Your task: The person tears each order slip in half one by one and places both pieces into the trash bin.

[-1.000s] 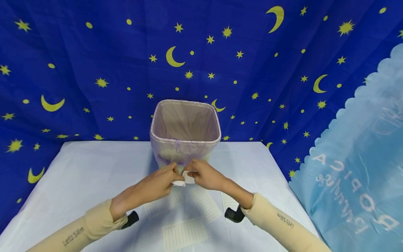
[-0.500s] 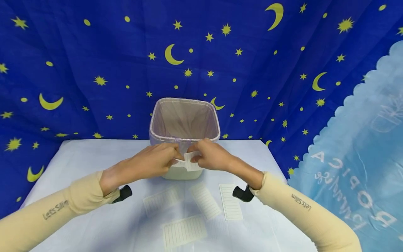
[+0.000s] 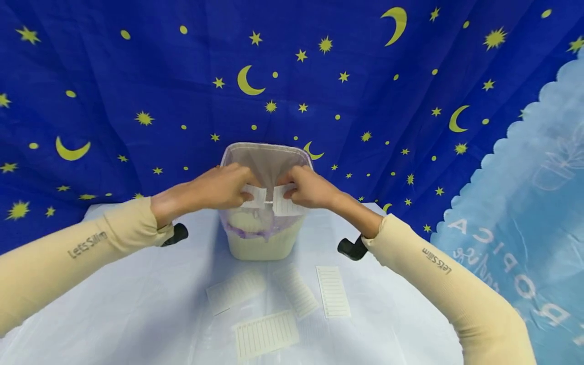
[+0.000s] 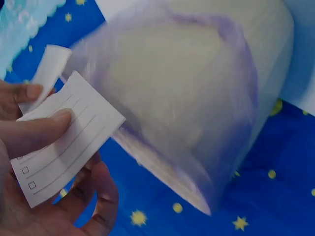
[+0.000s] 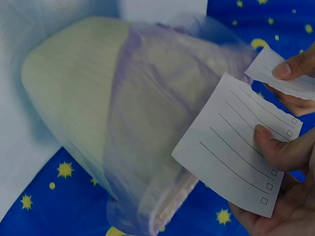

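Observation:
My left hand (image 3: 223,186) pinches a torn piece of white checklist paper (image 4: 74,137) between thumb and fingers. A second torn piece of the lined paper (image 5: 241,147), with small checkboxes along one side and a ragged edge, is pinched by my right hand (image 3: 314,186). The two pieces are apart, side by side over the near rim of a pale wastebasket (image 3: 262,249). A thin purple bin liner (image 5: 162,98) covers its inside and folds down over the outer wall. Both hands partly hide the basket's opening in the head view.
Several lined paper sheets (image 3: 266,334) lie on the white-covered table (image 3: 150,314) in front of the wastebasket. Behind hangs a blue curtain (image 3: 182,101) with yellow moons and stars. A light blue lettered cloth (image 3: 538,243) hangs at the right.
Both hands have risen and moved forward from in front of the wastebasket to its rim. The paper between them has come apart into two pieces, one in each hand.

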Tool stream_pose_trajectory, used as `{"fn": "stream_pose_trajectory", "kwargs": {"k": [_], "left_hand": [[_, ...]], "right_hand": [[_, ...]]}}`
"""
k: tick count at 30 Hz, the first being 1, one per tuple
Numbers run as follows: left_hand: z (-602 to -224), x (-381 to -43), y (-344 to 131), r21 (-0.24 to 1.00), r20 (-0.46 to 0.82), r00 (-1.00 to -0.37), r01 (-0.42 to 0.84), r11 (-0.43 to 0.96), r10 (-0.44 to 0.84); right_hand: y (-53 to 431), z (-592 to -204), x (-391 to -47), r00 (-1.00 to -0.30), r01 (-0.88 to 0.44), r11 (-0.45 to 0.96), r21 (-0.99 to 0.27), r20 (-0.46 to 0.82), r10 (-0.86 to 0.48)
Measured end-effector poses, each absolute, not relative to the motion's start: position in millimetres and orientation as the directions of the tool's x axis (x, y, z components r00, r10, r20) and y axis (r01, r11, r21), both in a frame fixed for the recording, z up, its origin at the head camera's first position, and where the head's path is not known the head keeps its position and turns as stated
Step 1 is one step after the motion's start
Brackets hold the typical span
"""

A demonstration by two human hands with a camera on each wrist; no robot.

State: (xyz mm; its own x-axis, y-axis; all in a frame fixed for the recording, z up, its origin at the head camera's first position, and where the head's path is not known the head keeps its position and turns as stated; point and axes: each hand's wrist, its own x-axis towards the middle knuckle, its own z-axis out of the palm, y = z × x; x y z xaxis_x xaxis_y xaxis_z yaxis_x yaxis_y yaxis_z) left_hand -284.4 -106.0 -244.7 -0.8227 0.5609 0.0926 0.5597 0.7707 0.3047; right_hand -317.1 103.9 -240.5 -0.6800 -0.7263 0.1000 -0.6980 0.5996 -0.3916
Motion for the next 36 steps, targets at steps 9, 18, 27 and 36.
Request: {"fn": "stream_pose_trajectory", "kwargs": {"k": [9, 18, 27, 36], "left_hand": [[-236.9, -328.9, -116.5, 0.376, 0.108, -0.834, 0.538, 0.754, 0.541], [-254.1, -352.1, -119.9, 0.382, 0.151, -0.838, 0.538, 0.751, 0.524], [-267.5, -368.0, -112.9, 0.322, 0.214, -0.807, 0.59, 0.741, 0.55], [-282.0, -375.7, -108.9, 0.31, 0.17, -0.854, 0.52, 0.796, 0.492]], "right_hand": [[100.0, -225.7, -346.8, -0.772, -0.616, 0.694, -0.373, 0.108, -0.627], [96.4, -241.2, -377.0, -0.793, -0.6, 0.715, -0.359, 0.144, -0.592], [94.4, -264.7, -407.9, -0.778, -0.621, 0.677, -0.396, 0.2, -0.596], [85.1, -275.8, -412.6, -0.798, -0.595, 0.726, -0.344, 0.152, -0.583]]}}
